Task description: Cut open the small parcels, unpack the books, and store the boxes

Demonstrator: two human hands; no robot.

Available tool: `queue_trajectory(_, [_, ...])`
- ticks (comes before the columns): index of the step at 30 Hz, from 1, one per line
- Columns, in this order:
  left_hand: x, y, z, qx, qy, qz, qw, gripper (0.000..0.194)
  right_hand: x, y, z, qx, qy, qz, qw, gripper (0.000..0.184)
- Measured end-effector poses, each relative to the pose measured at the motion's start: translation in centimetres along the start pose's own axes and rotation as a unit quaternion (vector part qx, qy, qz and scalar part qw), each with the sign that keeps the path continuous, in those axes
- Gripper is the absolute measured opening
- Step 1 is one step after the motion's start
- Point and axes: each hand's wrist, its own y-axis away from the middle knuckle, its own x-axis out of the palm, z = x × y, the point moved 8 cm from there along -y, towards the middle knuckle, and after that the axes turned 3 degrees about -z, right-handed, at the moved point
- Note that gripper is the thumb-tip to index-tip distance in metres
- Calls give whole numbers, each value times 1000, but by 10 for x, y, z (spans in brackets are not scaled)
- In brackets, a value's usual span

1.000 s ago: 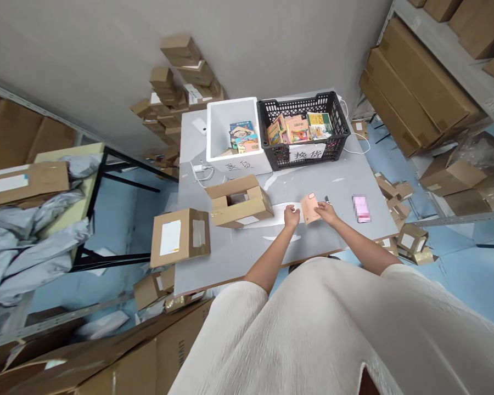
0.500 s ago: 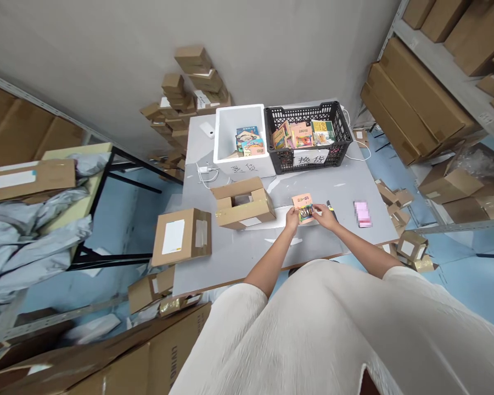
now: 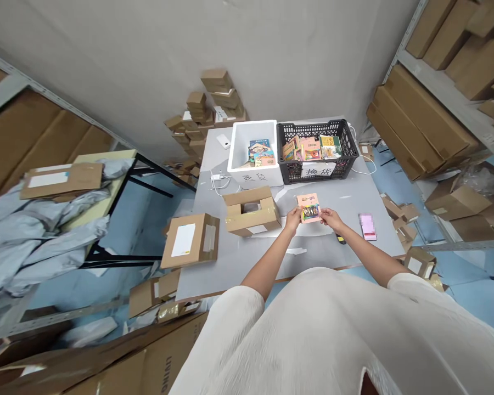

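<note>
A small pink book [image 3: 310, 208] with a colourful picture on its cover is held up flat over the table. My left hand [image 3: 293, 218] pinches its left edge, and my right hand [image 3: 332, 219] grips its lower right edge. Left of the hands stands an open cardboard box [image 3: 253, 218] with its flaps up. Part of a black and yellow tool [image 3: 341, 239], perhaps a cutter, shows beside my right wrist. Behind the book are a white foam box [image 3: 257, 176] and a black plastic crate [image 3: 313, 170], both with books inside and handwritten labels.
A closed carton [image 3: 191, 240] sits at the left edge of the grey table [image 3: 239, 263]. To the right lies a phone [image 3: 368, 226] with a lit pink screen. A white cable [image 3: 218, 184] runs near the foam box. Shelves and stacked cartons flank the table.
The view has shifted, so the table appears lower and further right. The book has turned more upright and squarer to me, and my right hand has moved to its lower right edge.
</note>
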Motion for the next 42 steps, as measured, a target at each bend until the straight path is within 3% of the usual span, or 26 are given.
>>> queue_trajectory(3, [1, -4, -13, 25, -30, 7, 999, 29, -3, -15, 20, -23, -33, -23, 999, 28])
queue_trajectory(7, [-1, -19, -36, 64, -44, -23, 997, 38, -4, -36, 50, -53, -39, -43, 997, 33])
queue_trajectory(14, [-1, -69, -99, 125, -11, -69, 990, 25, 11, -87, 108, -81, -40, -38, 995, 32])
queue_trajectory(18, [-2, -100, -118, 117, 15, -79, 990, 24, 20, -122, 126, -63, -51, -51, 995, 26])
queue_trajectory(24, [-7, -138, -131, 106, 38, -108, 988, 28, 31, -166, 136, -39, -60, -79, 994, 18])
queue_trajectory(30, [-16, -155, -137, 148, 35, -159, 975, 26, 44, -192, 143, -58, -112, -59, 990, 35])
queue_trajectory(37, [-25, -151, -111, 116, -4, -161, 980, 24, 45, -180, 115, -20, -77, -37, 996, 16])
queue_trajectory(42, [-33, -131, -113, 120, -4, -159, 980, 23, 42, -157, 108, -6, -39, -36, 999, 16])
